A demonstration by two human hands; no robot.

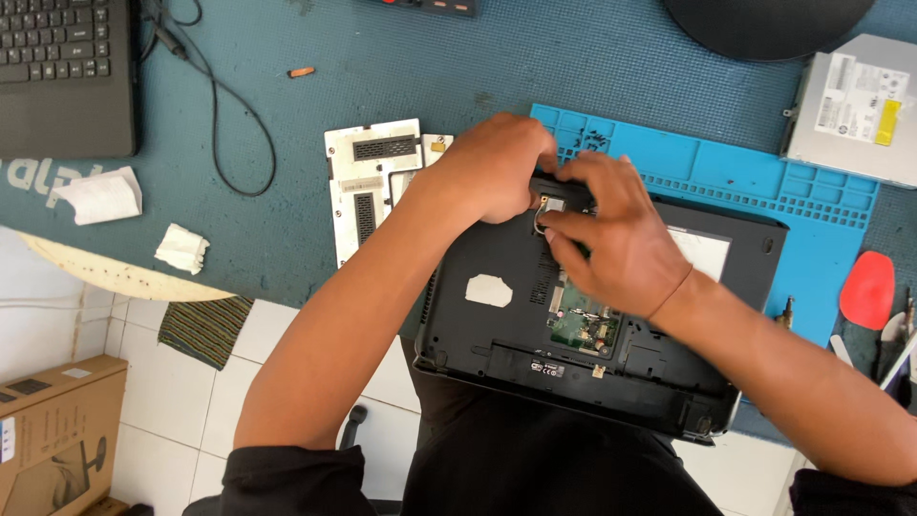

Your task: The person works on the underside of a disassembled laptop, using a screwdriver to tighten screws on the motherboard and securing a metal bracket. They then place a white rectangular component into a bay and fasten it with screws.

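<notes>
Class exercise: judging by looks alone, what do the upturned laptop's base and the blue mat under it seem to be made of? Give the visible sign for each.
Laptop base: probably moulded plastic, matt black, with crisp vent slots and recesses. Blue mat: likely silicone or soft rubber, dull finish, moulded into small tray compartments along its edge.

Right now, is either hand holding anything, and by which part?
Both hands, left hand and right hand, pinch a small part at the open back edge of the upturned laptop. Exactly what the fingers grip is hidden.

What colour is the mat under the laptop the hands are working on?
Bright blue work mat, under the black upturned laptop; shown in the head view.
</notes>
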